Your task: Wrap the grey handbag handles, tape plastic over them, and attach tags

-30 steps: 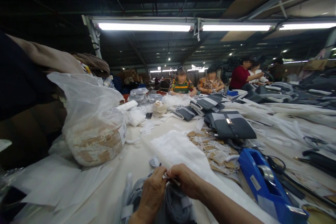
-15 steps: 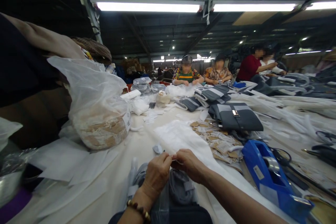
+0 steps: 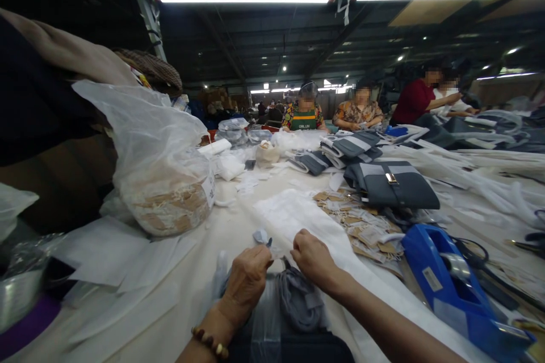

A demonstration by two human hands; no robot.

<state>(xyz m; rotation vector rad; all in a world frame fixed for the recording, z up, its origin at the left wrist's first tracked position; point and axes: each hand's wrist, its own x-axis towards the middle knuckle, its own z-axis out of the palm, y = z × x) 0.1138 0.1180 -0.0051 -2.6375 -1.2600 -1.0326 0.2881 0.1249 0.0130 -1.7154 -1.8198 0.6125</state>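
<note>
A dark bag [image 3: 298,347] lies at the bottom centre, with a rolled grey strap [image 3: 300,300] on top and a clear plastic strip [image 3: 266,317] down its middle. My left hand [image 3: 250,272], a beaded bracelet on its wrist, is closed over the bag's left side. What its fingers pinch is too small to make out. My right hand [image 3: 314,256] is closed above the rolled strap, and its fingertips are hidden. The two hands are apart. A small grey-white piece [image 3: 260,236] sits just beyond my left hand.
Paper tags [image 3: 361,227] and a blue tape dispenser [image 3: 443,278] are at the right. Folded grey bags [image 3: 392,184] lie behind the tags. A large plastic sack [image 3: 170,198] stands at the left, near white sheets [image 3: 114,255]. Several people work across the table.
My hands, which were together at the fingertips, have separated. The left has moved slightly left and down, the right slightly right. The view has shifted a little.
</note>
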